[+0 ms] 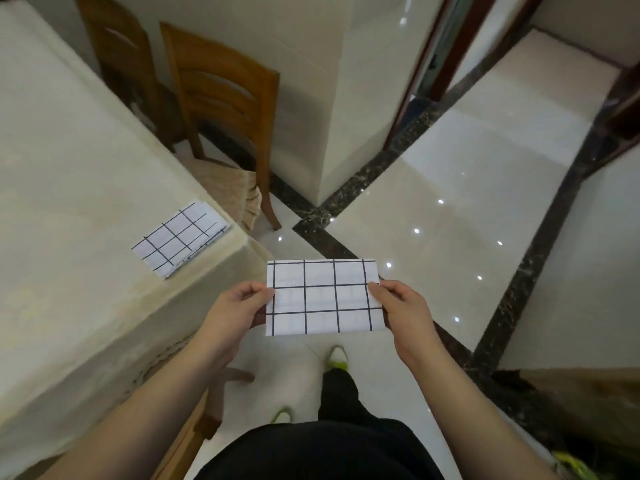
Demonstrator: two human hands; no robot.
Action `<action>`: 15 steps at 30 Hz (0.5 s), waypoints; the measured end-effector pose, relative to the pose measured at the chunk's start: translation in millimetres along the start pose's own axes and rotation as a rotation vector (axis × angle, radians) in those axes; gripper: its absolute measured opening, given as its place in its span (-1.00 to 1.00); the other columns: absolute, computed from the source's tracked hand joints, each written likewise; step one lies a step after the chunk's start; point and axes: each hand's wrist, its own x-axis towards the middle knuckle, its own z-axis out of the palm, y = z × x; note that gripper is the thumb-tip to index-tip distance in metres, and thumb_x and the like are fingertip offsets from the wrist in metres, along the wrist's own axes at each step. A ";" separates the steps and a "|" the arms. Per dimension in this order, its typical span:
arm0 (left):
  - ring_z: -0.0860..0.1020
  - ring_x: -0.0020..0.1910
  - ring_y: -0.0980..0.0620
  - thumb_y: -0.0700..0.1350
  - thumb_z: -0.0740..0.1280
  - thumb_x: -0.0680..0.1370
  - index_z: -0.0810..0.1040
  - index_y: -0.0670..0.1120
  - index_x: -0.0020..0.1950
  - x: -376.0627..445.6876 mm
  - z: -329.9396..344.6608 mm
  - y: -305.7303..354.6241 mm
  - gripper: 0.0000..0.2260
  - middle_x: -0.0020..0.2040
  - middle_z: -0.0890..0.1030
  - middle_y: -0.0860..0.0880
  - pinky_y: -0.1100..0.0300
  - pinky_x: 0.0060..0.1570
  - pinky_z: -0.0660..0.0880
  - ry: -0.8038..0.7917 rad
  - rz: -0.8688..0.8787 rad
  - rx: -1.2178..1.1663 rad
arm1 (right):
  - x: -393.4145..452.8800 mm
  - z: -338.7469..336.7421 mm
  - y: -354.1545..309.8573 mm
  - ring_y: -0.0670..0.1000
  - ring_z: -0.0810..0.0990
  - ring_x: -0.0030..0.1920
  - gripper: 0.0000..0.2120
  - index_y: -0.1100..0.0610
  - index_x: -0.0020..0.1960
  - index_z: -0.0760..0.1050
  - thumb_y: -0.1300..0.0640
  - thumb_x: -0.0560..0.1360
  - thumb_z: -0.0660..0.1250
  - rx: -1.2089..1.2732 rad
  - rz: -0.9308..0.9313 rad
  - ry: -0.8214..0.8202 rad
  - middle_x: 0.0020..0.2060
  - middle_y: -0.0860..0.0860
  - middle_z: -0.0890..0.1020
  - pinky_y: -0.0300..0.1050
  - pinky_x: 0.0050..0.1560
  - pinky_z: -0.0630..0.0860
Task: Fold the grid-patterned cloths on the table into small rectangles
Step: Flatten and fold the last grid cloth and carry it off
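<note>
Head view shows you holding a folded grid cloth point(323, 296) just below the middle of the frame, out in the air over the tiled floor point(433, 188), clear of the table. It is already a small flat rectangle, white with dark lines. Your left hand point(239, 306) pinches its left edge, thumb on top and fingers curled beneath; your right hand point(403, 306) pinches the right edge the same way. Both grasps are closed on the cloth.

A second folded cloth point(180, 239) lies left of centre, flat on the table point(69, 168), close to the table's corner and well apart from the one you hold.

Two wooden chairs point(221, 98) stand at the upper left beyond the table. Your dark trousers point(322, 452) and a light shoe point(337, 356) show at the bottom of the frame.
</note>
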 end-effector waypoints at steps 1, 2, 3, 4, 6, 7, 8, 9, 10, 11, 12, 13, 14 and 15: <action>0.61 -0.34 0.00 -0.25 0.30 0.59 0.56 -0.27 -0.03 6.7 -0.3 3.3 -0.91 -0.24 0.65 -0.14 0.28 -0.33 0.57 0.030 0.000 -0.014 | 14.2 5.2 -6.7 0.06 0.68 -0.10 -0.87 0.19 0.03 0.61 0.18 0.51 0.39 -0.017 -0.004 -0.035 -0.11 0.11 0.71 -0.05 -0.08 0.63; 0.62 -0.35 0.02 -0.24 0.30 0.59 0.56 -0.24 -0.05 13.2 -1.1 7.0 -0.91 -0.26 0.66 -0.11 0.27 -0.31 0.58 0.064 0.002 -0.021 | 28.5 10.4 -13.5 0.05 0.67 -0.12 -0.88 0.19 0.02 0.61 0.18 0.51 0.39 -0.037 -0.007 -0.071 -0.12 0.10 0.71 -0.07 -0.11 0.62; 0.62 -0.35 0.03 -0.22 0.31 0.59 0.57 -0.21 -0.07 19.2 -1.9 10.9 -0.91 -0.28 0.66 -0.07 0.25 -0.30 0.57 0.107 0.001 -0.031 | 42.2 16.1 -20.9 0.03 0.67 -0.14 -0.89 0.19 0.02 0.61 0.19 0.51 0.39 -0.061 -0.008 -0.112 -0.14 0.08 0.70 -0.10 -0.14 0.61; 0.61 -0.33 0.01 -0.21 0.32 0.58 0.58 -0.19 -0.09 24.4 -2.4 15.3 -0.91 -0.30 0.66 -0.05 0.22 -0.28 0.56 0.154 0.000 -0.031 | 55.0 21.6 -28.4 0.01 0.66 -0.15 -0.90 0.19 0.01 0.61 0.19 0.52 0.39 -0.091 -0.008 -0.156 -0.15 0.07 0.70 -0.12 -0.16 0.59; 0.59 -0.29 -0.03 -0.18 0.34 0.58 0.58 -0.16 -0.14 32.8 -2.9 22.0 -0.89 -0.31 0.65 -0.03 0.13 -0.21 0.53 0.239 -0.003 -0.040 | 78.3 31.2 -42.4 0.00 0.67 -0.15 -0.91 0.17 0.00 0.61 0.18 0.52 0.38 -0.157 -0.009 -0.244 -0.15 0.06 0.70 -0.12 -0.15 0.60; 0.58 -0.28 -0.04 -0.18 0.34 0.58 0.58 -0.15 -0.15 35.3 -2.8 24.2 -0.88 -0.31 0.65 -0.03 0.08 -0.17 0.52 0.280 -0.009 -0.059 | 88.2 36.3 -48.8 0.01 0.68 -0.13 -0.91 0.17 0.00 0.61 0.17 0.53 0.37 -0.190 -0.012 -0.287 -0.15 0.06 0.71 -0.11 -0.12 0.61; 0.59 -0.27 -0.05 -0.18 0.34 0.58 0.59 -0.16 -0.14 36.9 -2.4 26.0 -0.88 -0.29 0.66 -0.05 0.04 -0.14 0.52 0.321 -0.016 -0.079 | 96.9 41.8 -54.9 0.02 0.68 -0.12 -0.90 0.16 0.00 0.61 0.16 0.53 0.37 -0.221 -0.018 -0.332 -0.15 0.06 0.71 -0.08 -0.09 0.62; 0.60 -0.25 -0.06 -0.18 0.33 0.58 0.59 -0.18 -0.11 38.2 -2.1 27.6 -0.89 -0.26 0.66 -0.08 0.01 -0.11 0.53 0.362 -0.020 -0.104 | 105.5 48.0 -60.8 0.03 0.69 -0.11 -0.90 0.15 0.00 0.61 0.15 0.53 0.37 -0.244 -0.025 -0.378 -0.15 0.05 0.72 -0.06 -0.06 0.63; 0.60 -0.24 -0.08 -0.19 0.33 0.58 0.58 -0.21 -0.08 38.9 -1.7 29.9 -0.89 -0.22 0.65 -0.11 0.01 -0.11 0.53 0.400 -0.023 -0.133 | 113.7 55.0 -66.4 0.03 0.69 -0.10 -0.90 0.14 0.00 0.62 0.14 0.53 0.37 -0.265 -0.029 -0.419 -0.16 0.04 0.72 -0.05 -0.05 0.63; 0.60 -0.24 -0.07 -0.19 0.32 0.59 0.57 -0.22 -0.05 39.8 -1.5 31.9 -0.90 -0.20 0.64 -0.13 0.02 -0.12 0.53 0.433 -0.025 -0.163 | 121.3 62.1 -71.4 0.02 0.70 -0.11 -0.90 0.13 0.00 0.62 0.14 0.53 0.37 -0.283 -0.030 -0.453 -0.16 0.03 0.72 -0.06 -0.06 0.63; 0.60 -0.25 -0.06 -0.19 0.32 0.59 0.56 -0.23 -0.04 40.7 -2.7 33.1 -0.90 -0.19 0.63 -0.14 0.04 -0.15 0.54 0.461 -0.029 -0.189 | 127.8 69.5 -76.1 0.01 0.70 -0.11 -0.90 0.13 0.01 0.61 0.14 0.53 0.37 -0.300 -0.031 -0.484 -0.16 0.03 0.72 -0.09 -0.09 0.63; 0.60 -0.27 -0.04 -0.18 0.32 0.59 0.56 -0.22 -0.03 41.0 -4.2 34.4 -0.89 -0.18 0.62 -0.15 0.07 -0.17 0.55 0.489 -0.034 -0.212 | 133.2 77.7 -79.8 0.01 0.70 -0.11 -0.90 0.13 0.01 0.61 0.14 0.53 0.37 -0.308 -0.028 -0.512 -0.16 0.02 0.72 -0.12 -0.12 0.61; 0.60 -0.27 -0.04 -0.18 0.32 0.60 0.56 -0.22 -0.03 41.5 -6.6 35.2 -0.89 -0.18 0.61 -0.16 0.09 -0.19 0.56 0.515 -0.043 -0.230 | 137.8 85.8 -82.4 0.02 0.70 -0.10 -0.90 0.14 0.01 0.61 0.14 0.53 0.37 -0.310 -0.023 -0.536 -0.17 0.03 0.72 -0.12 -0.13 0.60; 0.60 -0.26 -0.05 -0.16 0.32 0.60 0.57 -0.22 -0.03 42.5 -9.7 35.6 -0.88 -0.16 0.61 -0.18 0.10 -0.20 0.56 0.539 -0.051 -0.247 | 142.3 94.4 -84.6 0.03 0.70 -0.10 -0.90 0.14 0.01 0.61 0.15 0.53 0.37 -0.317 -0.021 -0.560 -0.16 0.03 0.72 -0.12 -0.14 0.60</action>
